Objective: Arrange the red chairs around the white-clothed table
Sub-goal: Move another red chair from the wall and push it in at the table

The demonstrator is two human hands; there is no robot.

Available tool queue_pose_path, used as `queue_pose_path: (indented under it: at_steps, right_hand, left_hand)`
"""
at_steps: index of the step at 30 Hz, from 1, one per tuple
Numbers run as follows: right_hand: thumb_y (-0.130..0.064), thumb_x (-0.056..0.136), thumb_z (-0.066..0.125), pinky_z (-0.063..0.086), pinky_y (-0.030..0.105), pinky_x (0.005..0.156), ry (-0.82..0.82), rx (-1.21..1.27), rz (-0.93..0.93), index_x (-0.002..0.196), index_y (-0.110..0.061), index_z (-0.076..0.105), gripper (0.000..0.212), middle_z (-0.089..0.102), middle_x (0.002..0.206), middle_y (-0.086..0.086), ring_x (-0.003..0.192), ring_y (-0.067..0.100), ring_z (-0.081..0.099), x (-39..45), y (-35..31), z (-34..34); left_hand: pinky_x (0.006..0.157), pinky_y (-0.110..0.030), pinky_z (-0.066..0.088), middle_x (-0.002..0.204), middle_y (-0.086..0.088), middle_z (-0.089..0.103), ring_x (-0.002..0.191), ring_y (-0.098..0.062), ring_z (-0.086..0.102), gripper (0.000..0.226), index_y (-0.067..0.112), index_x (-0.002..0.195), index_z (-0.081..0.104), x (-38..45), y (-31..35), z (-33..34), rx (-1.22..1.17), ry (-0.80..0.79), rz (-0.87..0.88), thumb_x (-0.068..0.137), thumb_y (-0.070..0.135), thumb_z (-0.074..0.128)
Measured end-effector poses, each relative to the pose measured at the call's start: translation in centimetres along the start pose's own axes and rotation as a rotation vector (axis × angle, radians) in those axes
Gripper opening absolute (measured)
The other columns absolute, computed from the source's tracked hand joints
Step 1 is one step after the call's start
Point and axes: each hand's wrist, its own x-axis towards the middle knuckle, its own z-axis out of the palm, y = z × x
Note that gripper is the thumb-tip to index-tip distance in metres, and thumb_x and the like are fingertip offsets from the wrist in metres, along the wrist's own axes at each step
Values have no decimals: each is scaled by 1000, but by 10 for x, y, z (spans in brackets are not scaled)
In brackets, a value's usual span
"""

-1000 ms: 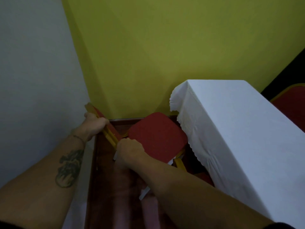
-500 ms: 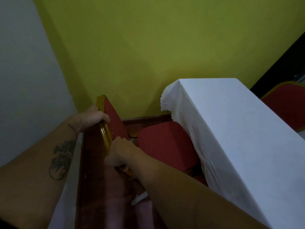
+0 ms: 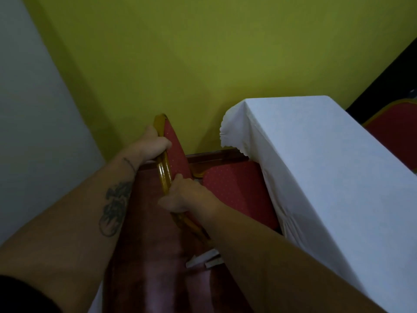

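Both hands grip the gold frame of a red chair's backrest [image 3: 174,152]. The left hand [image 3: 153,144] is clenched around the upper part of the frame, fingers wrapped over onto the red padding. The right hand [image 3: 182,195] is closed on the same frame lower down, nearer the camera. The chair's seat [image 3: 237,195] sits just beside the near left edge of the table [image 3: 327,177], its right side tucked under the hanging white cloth with the scalloped hem. The chair stands on a dark red floor [image 3: 146,256], near the corner where the yellow wall [image 3: 203,64] meets the white wall [image 3: 33,132]. A second red chair [image 3: 397,132] shows beyond the table's far right edge.
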Motion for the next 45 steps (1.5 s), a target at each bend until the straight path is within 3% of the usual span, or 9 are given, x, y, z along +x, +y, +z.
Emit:
queue_pose_path:
  at_steps: [4, 11, 16, 24, 29, 32, 34, 37, 45]
  right_hand:
    - [-45, 79, 65, 43, 41, 95, 1, 97, 33, 147, -10, 32, 83, 50, 142, 17, 130, 40, 50, 2, 23, -15]
    - [-45, 73, 64, 49, 50, 99, 73, 205, 53, 128, -24, 48, 61, 60, 125, 8, 114, 35, 59, -1, 78, -29]
    - [-43, 70, 73, 52, 48, 95, 80, 260, 53, 118, -25, 54, 55, 63, 117, 5, 109, 31, 61, 6, 80, -36]
    - [-46, 83, 60, 50, 52, 100, 104, 306, 24, 156, -25, 26, 83, 58, 137, 14, 119, 40, 59, -29, 92, -16]
    - [-33, 88, 64, 48, 52, 103, -95, 68, 150, 156, -13, 22, 83, 50, 142, 16, 124, 36, 55, -77, 115, 10]
    - [-40, 83, 64, 48, 49, 101, -81, -49, 223, 143, -12, 38, 72, 52, 138, 15, 123, 35, 54, -103, 132, 23]
    - [-43, 81, 65, 50, 46, 97, -39, -74, 253, 134, -11, 45, 65, 55, 132, 14, 118, 34, 57, -113, 139, 24]
    - [-36, 82, 66, 51, 42, 91, 28, -87, 193, 125, -11, 48, 53, 58, 126, 15, 113, 36, 60, -116, 142, 22]
    - [-30, 82, 69, 48, 42, 87, 53, -58, 171, 129, -9, 43, 58, 56, 127, 16, 114, 39, 59, -97, 139, 8]
  left_hand:
    - [36, -20, 42, 88, -7, 53, 71, -18, 57, 76, 0, 146, 17, 5, 22, 27, -3, -5, 14, 87, 9, 63]
    - [88, -46, 55, 110, -13, 56, 102, -31, 60, 101, 5, 150, -20, 7, 44, 82, -2, -50, 37, 87, 11, 58]
    - [86, -48, 56, 115, -18, 59, 102, -35, 62, 86, 8, 149, -8, 5, 52, 89, 5, -21, 51, 89, 10, 54]
    - [87, -47, 56, 109, -13, 63, 94, -33, 65, 112, 19, 143, -41, -38, 28, 94, 107, -103, 85, 92, 20, 59]
    - [87, -43, 56, 112, -4, 55, 95, -27, 63, 118, 25, 141, -43, -53, 17, 97, 57, -124, 45, 89, 18, 63]
    - [83, -43, 58, 107, -2, 54, 93, -26, 63, 121, 30, 147, -34, -54, 13, 103, -49, -103, 45, 83, 9, 66]
    - [85, -45, 57, 106, -2, 59, 91, -24, 63, 98, 24, 156, 5, -56, 6, 106, -186, -101, -5, 82, 14, 69]
    - [79, -44, 57, 98, -8, 72, 84, -26, 68, 45, 21, 118, 61, -69, -8, 118, -352, -139, -175, 80, 45, 64]
    - [89, -44, 49, 110, -20, 68, 98, -40, 62, 58, 8, 101, 69, -71, 5, 137, -236, 32, -110, 75, 53, 42]
